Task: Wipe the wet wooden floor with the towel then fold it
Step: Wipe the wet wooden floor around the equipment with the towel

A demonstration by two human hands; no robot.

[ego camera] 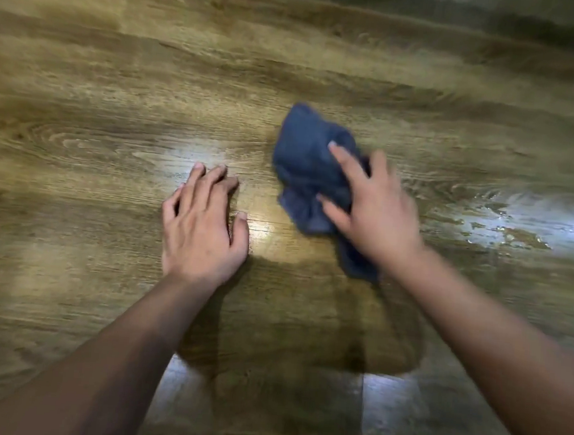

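The brown wood-grain plank floor (90, 126) fills the view; at the left the bare left forearm reaches up from the lower edge, its elbow cut off by the frame, and the left hand (202, 228) lies palm down on the boards; its fingers (194, 179) are stretched forward and close together, the thumb set a little apart to the right, holding nothing and resting flat on the wood beside a bright glare patch. Just to the right, apart from that hand, sits the crumpled dark blue cloth towel (304, 160), bunched in a lump on the floor; its lower end runs under the right wrist and is partly hidden. The right hand (375, 210) presses down on the towel from the right, fingers spread wide over the cloth, the index reaching to its middle and the thumb at its lower fold; the hand is blurred, so it seems to press rather than clutch. Further right, a shiny wet patch of water (515, 225) glints on the boards, well clear of the towel.
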